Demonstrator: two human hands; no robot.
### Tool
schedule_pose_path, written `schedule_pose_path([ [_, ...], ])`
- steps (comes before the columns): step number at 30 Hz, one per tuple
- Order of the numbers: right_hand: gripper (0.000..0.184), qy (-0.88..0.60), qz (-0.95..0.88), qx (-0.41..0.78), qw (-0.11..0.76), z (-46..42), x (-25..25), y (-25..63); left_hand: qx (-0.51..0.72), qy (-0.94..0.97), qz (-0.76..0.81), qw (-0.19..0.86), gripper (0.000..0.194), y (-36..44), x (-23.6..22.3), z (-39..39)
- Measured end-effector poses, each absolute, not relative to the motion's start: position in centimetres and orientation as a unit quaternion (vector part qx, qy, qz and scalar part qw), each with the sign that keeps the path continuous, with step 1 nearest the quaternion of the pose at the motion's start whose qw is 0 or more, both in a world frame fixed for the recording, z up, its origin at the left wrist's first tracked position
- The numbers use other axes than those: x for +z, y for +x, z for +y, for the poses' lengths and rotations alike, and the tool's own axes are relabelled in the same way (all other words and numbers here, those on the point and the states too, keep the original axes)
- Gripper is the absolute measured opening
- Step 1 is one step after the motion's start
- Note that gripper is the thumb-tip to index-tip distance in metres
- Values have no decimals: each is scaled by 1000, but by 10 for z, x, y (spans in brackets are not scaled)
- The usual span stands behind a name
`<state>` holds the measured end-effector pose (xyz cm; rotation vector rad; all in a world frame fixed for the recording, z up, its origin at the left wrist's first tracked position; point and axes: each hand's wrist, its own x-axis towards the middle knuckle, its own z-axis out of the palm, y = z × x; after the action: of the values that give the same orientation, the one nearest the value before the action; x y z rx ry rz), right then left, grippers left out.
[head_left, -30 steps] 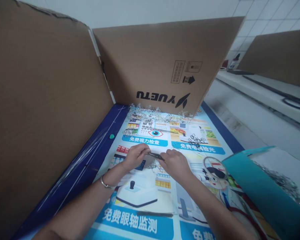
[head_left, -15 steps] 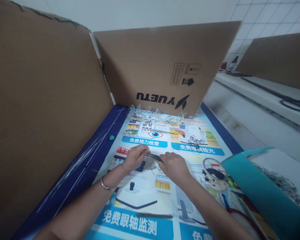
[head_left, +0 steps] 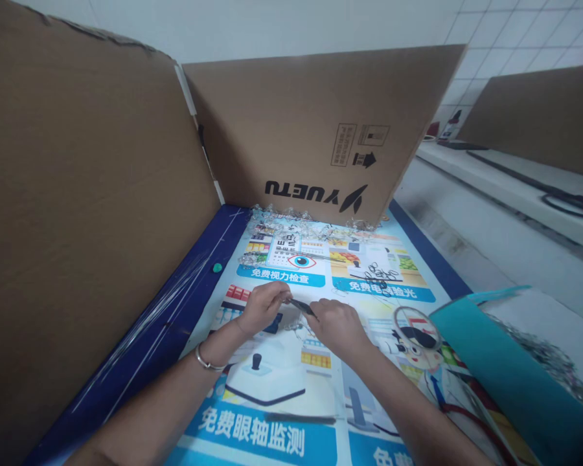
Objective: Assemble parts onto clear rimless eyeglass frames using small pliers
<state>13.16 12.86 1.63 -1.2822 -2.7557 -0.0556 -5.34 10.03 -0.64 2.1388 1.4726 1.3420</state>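
Note:
In the head view, my right hand [head_left: 339,327] is closed around small dark pliers [head_left: 302,307]. Their jaws point left and meet the fingertips of my left hand [head_left: 265,307]. That hand, with a metal bangle [head_left: 208,359] on its wrist, pinches something too small to make out. Just under the pliers, thin wire-like bits [head_left: 298,329] show faintly; whether they hang from the hands or lie on the sheet, I cannot tell. Both hands are over the printed sheet [head_left: 315,382], near its middle.
Cardboard panels [head_left: 291,123] stand at the left and back. Clear, shiny pieces [head_left: 291,223] line the back panel's foot. Dark rings [head_left: 381,275] lie right of centre, long thin wires [head_left: 146,323] along the left border. A teal box [head_left: 500,349] at right holds tangled wiry pieces [head_left: 547,353].
The view has tilted very slightly. Both hands keep nearly the same place and hold; the pliers look slightly turned in my right hand.

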Motion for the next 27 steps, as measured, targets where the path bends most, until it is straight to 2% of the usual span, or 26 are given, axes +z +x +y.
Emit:
schedule_pose_path([
  [6, 22, -424, -905, 7, 38, 129, 21, 133, 459, 739, 482, 99, 17, -54, -6, 100],
  [14, 27, -412, -909, 56, 23, 131, 23, 135, 453, 753, 467, 97, 18, -55, -4, 100],
  [23, 22, -389, -913, -41, 113, 137, 20, 139, 505, 740, 434, 94, 17, -56, -2, 103],
  [27, 21, -376, -917, -58, 122, 140, 22, 143, 526, 745, 399, 95, 15, -58, -5, 105],
])
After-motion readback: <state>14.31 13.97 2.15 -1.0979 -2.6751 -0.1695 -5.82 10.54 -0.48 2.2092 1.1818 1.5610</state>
